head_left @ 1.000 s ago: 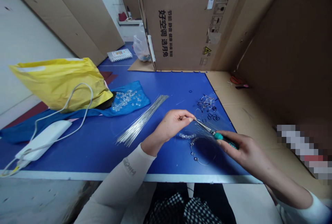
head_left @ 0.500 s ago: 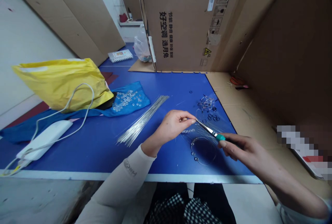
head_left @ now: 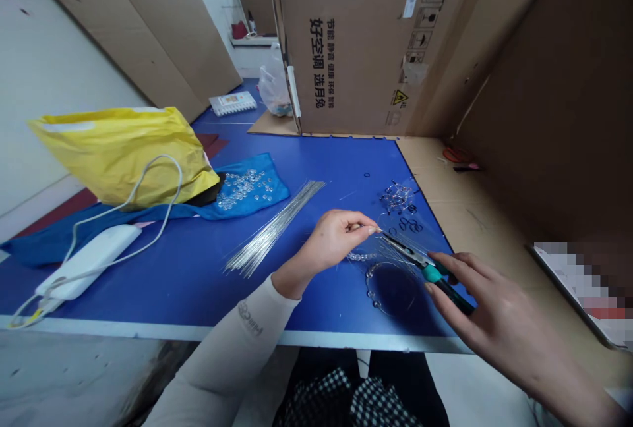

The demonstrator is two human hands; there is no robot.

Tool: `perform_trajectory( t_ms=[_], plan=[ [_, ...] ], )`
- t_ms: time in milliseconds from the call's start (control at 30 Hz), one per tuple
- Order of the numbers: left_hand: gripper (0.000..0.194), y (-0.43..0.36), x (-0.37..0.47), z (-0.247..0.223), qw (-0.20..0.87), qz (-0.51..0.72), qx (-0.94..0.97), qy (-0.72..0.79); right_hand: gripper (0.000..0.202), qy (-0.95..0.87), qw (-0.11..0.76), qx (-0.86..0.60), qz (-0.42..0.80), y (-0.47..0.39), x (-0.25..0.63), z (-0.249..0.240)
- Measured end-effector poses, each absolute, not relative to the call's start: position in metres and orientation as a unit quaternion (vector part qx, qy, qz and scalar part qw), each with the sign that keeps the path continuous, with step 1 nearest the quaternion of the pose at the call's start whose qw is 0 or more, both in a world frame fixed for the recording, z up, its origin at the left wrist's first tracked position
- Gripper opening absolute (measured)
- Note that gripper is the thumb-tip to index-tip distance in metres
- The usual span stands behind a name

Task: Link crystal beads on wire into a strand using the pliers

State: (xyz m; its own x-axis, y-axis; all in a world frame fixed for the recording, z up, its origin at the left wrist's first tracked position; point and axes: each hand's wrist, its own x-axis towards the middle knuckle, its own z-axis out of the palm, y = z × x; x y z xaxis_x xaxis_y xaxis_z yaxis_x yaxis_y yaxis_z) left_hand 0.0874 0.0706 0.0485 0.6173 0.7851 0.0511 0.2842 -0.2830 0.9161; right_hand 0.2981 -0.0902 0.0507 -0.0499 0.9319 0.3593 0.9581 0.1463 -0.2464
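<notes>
My left hand [head_left: 332, 237] is closed in a pinch over the table, with a thin wire at its fingertips. Green-and-black long-nose pliers [head_left: 419, 259] are in my right hand [head_left: 502, 305], thumb and fingers around the handles. Their jaw tips meet the wire just beside my left fingertips; whether the jaws clamp it is too small to tell. Below the pliers lies a wire hoop [head_left: 372, 290] strung with several clear beads. A short row of clear beads [head_left: 361, 257] lies under my left hand. Loose wires spread beneath the pliers.
A bundle of straight wires [head_left: 279, 226] lies left of my hands. Clear beads [head_left: 242, 188] rest on a blue cloth [head_left: 275, 173] by a yellow bag [head_left: 123, 157]. Black rings [head_left: 409, 224] and a tangled cluster [head_left: 397, 198] lie ahead. A large carton [head_left: 356, 51] stands behind.
My right hand has rolled and loosened, its fingers spreading, so the pliers' handles show more and lie wider apart. My left hand keeps its pinch. The view has shifted slightly.
</notes>
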Motion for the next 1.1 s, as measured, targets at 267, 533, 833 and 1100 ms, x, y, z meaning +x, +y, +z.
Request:
perform_trajectory(
  t_ms=[267,533,833,1100],
  plan=[
    [0.019,0.072,0.087,0.046,0.577,0.254,0.712,0.31,0.038,-0.732,0.219,-0.645,0.027,-0.083,0.312,0.054],
    [0.013,0.069,0.087,0.053,0.627,0.229,0.679,0.306,0.04,-0.76,0.213,-0.612,0.039,-0.075,0.32,0.053],
    [0.011,0.072,0.086,0.046,0.653,0.22,0.67,0.275,0.039,-0.773,0.209,-0.597,0.043,-0.076,0.321,0.052],
    [0.013,0.073,0.085,0.044,0.662,0.209,0.672,0.256,0.036,-0.781,0.199,-0.589,0.059,-0.077,0.318,0.054]
  ],
)
